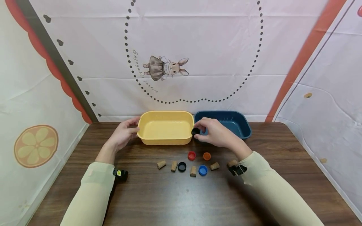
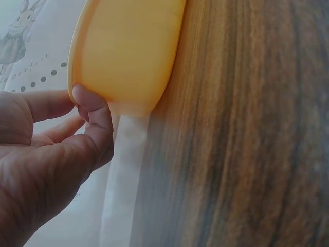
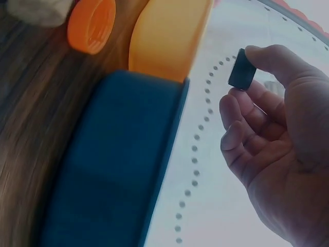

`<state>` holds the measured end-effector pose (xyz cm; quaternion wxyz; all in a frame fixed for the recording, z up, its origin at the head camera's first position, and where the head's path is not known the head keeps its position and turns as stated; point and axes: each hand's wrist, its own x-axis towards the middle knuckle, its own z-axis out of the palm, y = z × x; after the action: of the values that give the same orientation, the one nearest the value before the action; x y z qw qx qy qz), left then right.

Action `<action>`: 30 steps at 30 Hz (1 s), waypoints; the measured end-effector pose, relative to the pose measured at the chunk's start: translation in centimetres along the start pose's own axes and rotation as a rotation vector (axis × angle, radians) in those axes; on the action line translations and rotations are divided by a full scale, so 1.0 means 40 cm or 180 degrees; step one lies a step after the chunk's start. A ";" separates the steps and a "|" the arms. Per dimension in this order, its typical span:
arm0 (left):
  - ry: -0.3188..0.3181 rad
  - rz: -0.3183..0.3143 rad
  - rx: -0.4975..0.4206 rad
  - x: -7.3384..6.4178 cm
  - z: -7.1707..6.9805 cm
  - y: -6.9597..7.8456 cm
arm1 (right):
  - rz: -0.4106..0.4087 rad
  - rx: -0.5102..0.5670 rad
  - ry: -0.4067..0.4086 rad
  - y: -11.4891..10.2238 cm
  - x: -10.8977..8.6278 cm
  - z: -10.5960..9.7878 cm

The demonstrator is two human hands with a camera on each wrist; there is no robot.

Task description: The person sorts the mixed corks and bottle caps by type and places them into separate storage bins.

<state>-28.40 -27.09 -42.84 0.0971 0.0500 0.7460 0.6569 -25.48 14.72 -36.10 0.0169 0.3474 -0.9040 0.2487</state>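
My left hand [image 1: 123, 133] is at the left end of the yellow tray [image 1: 164, 142]. In the left wrist view its thumb [image 2: 91, 103] and fingers pinch the tray's rim. Between thumb and fingertips, my right hand [image 1: 212, 131] holds a black bottle cap [image 1: 195, 131], also seen side-on in the right wrist view as a dark cap [image 3: 242, 70]. That hand is raised over the near left part of the dark blue tray [image 1: 246, 126], close to where the two trays meet, and covers some of it.
In front of the trays lie a red cap [image 1: 191, 155], an orange cap [image 1: 207, 156], a blue cap [image 1: 202, 170] and another black cap [image 1: 182, 166]. Several corks, such as this cork [image 1: 161, 164], are scattered among them. A printed cloth [image 1: 215, 56] hangs behind the wooden table [image 1: 158, 201].
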 end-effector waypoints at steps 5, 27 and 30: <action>-0.0006 0.0020 -0.0036 -0.003 0.001 0.001 | -0.0022 0.0029 -0.0054 -0.005 0.055 0.025; -0.0030 0.0072 -0.0087 -0.007 0.003 -0.003 | 0.0292 -0.0181 -0.0493 -0.001 0.218 0.116; -0.0035 0.0082 -0.0082 -0.008 0.004 0.001 | 0.0267 -0.0141 -0.0466 0.001 0.210 0.108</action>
<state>-28.06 -26.98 -42.78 0.0933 0.0620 0.7362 0.6674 -31.25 7.52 -38.20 -0.0520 0.3259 -0.9219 0.2030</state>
